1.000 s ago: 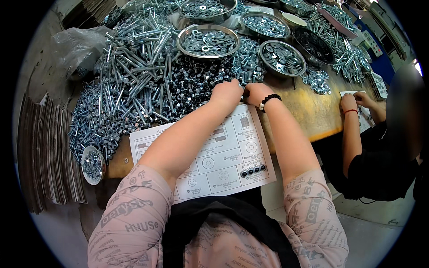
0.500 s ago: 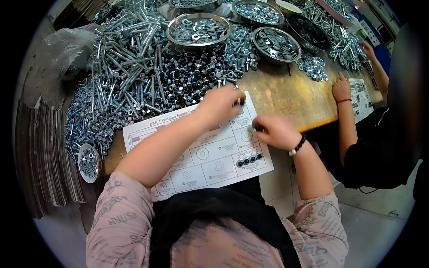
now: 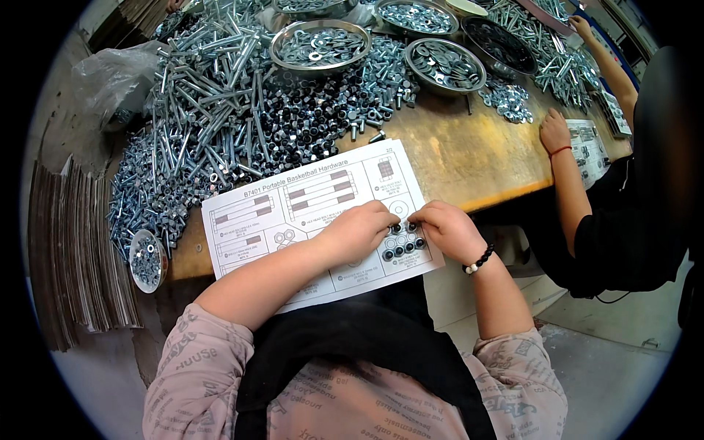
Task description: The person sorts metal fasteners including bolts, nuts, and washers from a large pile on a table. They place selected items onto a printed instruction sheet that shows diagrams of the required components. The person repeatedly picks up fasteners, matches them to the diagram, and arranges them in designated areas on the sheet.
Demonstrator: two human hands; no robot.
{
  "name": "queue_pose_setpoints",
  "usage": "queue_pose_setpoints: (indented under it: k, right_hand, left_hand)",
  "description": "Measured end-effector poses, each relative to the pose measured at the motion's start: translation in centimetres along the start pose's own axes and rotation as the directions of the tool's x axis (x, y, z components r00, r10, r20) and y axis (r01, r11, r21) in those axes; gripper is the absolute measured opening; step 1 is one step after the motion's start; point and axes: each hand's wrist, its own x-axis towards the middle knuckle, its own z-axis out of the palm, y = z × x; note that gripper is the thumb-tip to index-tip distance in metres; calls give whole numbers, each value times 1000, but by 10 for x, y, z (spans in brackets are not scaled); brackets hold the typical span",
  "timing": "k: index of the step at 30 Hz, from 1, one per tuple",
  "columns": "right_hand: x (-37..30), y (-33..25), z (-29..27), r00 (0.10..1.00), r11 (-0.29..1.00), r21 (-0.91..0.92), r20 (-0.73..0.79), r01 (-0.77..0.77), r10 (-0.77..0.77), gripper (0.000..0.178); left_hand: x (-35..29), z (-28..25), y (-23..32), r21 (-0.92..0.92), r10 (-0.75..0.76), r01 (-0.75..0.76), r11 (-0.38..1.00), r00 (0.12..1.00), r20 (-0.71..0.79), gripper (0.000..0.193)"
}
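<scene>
Watching remotely, I see the left hand, fingers narrowed, at the dark-centred nuts on the printed sheet's right side; the right hand matches, grip on either unclear. Probably light, hard, slippery nuts: pinch their flats.

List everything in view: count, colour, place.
Printed sheet: one, white, lower centre
Nuts on sheet: at least six, dark, right side
Tabletop: one, yellow-brown, centre
Bolts: many, silver, left and upper right
Nut heap: one, black and silver, upper centre
Washer bowls: four, metallic, top
Black bowl: one, black, upper right
Loose washers: many, silver, below it
White bowl: one, white, lower left
Cardboard stack: one, brown, left
Plastic bag: one, clear, upper left
Co-worker: one, black clothing, right
Left hand: one, bare, at nuts
Right hand: one, bare, likewise
</scene>
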Motion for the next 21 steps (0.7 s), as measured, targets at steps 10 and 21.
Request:
queue_pose_setpoints:
  k: [10,21]
  right_hand:
    - [-8,3,4,1000,997,71,0,5,-5,16]
    - [60,16,-28,967,998,61,-256,18,-2,15]
  left_hand:
    - [-6,3,9,-74,-53,62,995,993,109,30]
    - [-12,-38,-23,-14,-84,83,996,970,-228,25]
